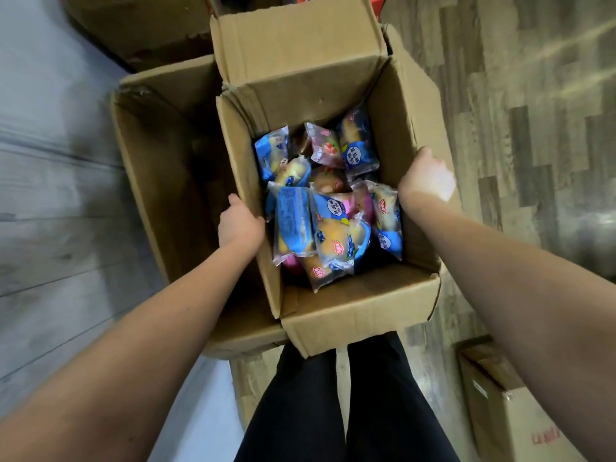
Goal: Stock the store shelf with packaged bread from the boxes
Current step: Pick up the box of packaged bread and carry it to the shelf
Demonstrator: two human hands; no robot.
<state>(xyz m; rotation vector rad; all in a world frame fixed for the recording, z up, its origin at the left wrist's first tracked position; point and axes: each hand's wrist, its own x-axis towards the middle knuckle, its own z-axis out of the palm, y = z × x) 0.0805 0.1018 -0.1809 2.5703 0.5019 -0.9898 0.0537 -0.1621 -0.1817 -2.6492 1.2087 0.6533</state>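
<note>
An open cardboard box (353,308) is held up in front of me, over my legs. Inside lie several packaged breads (328,228) in blue, clear and pink wrappers. My left hand (238,223) grips the box's left wall, fingers hidden on the outside. My right hand (426,176) grips the right wall, fingers curled over its outer side. The store shelf is not in view.
A second open box (156,168), dark inside, sits on the floor just left of the held one. More cardboard boxes lie at the back left (143,25) and at the bottom right (506,408). Wood-pattern floor (533,128) spreads to the right.
</note>
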